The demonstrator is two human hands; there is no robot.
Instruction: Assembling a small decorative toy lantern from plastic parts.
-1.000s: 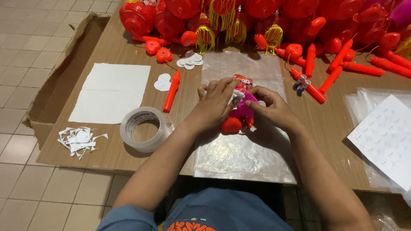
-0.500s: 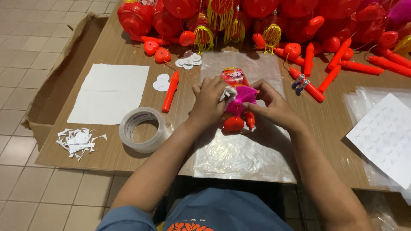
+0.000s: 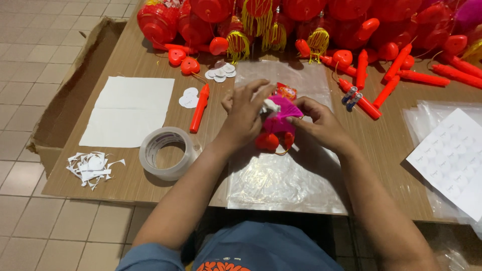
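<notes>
Both hands hold the pink lantern over the plastic sheet; left hand has shifted up, fingers now pinching its top; right hand pinches the side; tape roll lies left

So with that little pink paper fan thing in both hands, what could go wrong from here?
The pink folded piece looks thin; pinched between left hand and right hand, it might crease or tear. The two small batteries lying loose near the red sticks could roll if a sleeve or arm brushes them.
</notes>
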